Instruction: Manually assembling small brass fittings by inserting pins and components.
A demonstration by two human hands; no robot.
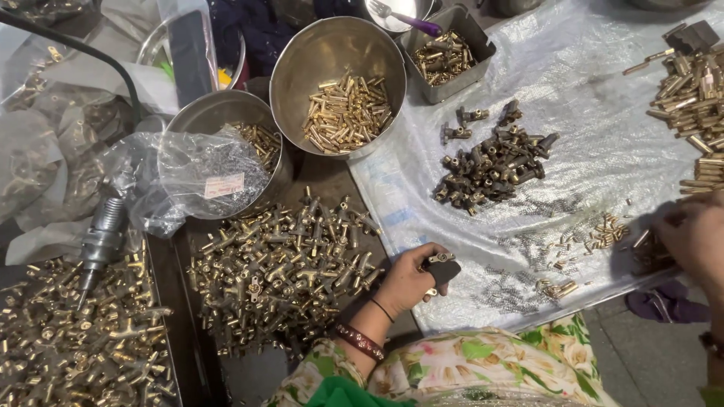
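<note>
The left hand holds a small brass fitting together with a dark tool; its fingers are closed around them. This hand is at the near edge of the clear plastic sheet, which I take as the landmark. The right hand rests on the right near part of the same sheet, and its fingers bend down on a small group of brass pieces, but I cannot tell if they hold one or only touch them.

In the middle of the sheet lies a pile of dark fittings. Nearer to the person on the sheet are thin wire springs and some short brass pins. At the far right corner of the sheet is a heap of brass tubes.

Just left of the sheet is a big heap of brass tee fittings. Beyond this heap stand a round steel bowl with brass pins inside and a second bowl partly covered by a plastic bag. A square metal tin stands at the far edge of the sheet
</note>
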